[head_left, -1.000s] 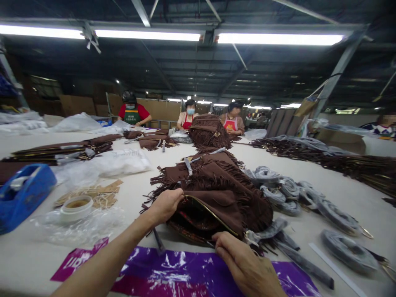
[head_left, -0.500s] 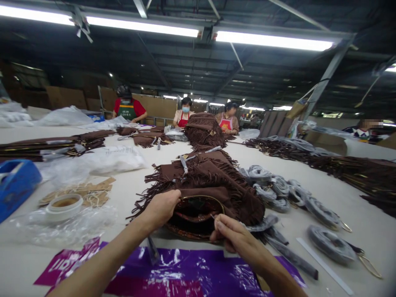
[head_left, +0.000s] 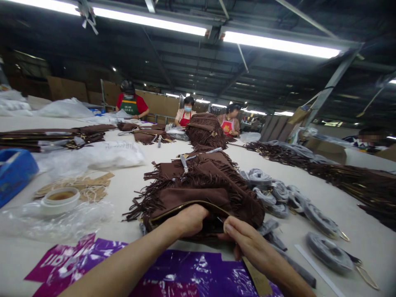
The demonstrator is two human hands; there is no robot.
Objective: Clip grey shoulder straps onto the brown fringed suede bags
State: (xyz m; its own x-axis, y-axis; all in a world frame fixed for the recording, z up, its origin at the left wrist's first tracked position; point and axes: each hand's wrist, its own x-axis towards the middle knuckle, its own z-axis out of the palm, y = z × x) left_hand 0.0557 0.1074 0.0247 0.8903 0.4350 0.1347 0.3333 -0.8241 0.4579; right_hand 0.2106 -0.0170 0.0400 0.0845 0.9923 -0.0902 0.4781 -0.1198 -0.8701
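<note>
A brown suede fringed bag (head_left: 188, 197) lies in front of me on the white table (head_left: 133, 185), on top of a heap of similar bags. My left hand (head_left: 188, 220) is closed on the bag's zip edge near the middle of its opening. My right hand (head_left: 244, 241) pinches the same edge just to the right, fingers pressed together on the zip. The gold zip line runs leftward from my hands to the bag's corner. What is inside the bag is hidden.
A purple plastic bag (head_left: 173, 272) lies under my arms. A tape roll (head_left: 60, 199), card tags (head_left: 83, 185), clear plastic and a blue dispenser (head_left: 14, 173) sit left. Grey wrapped straps (head_left: 278, 194) lie right. Three people (head_left: 185, 113) work at the far side.
The bag's mouth, wide open a second ago, is now nearly shut. My left hand slid right along the zip edge to meet my right hand, which rose to the opening.
</note>
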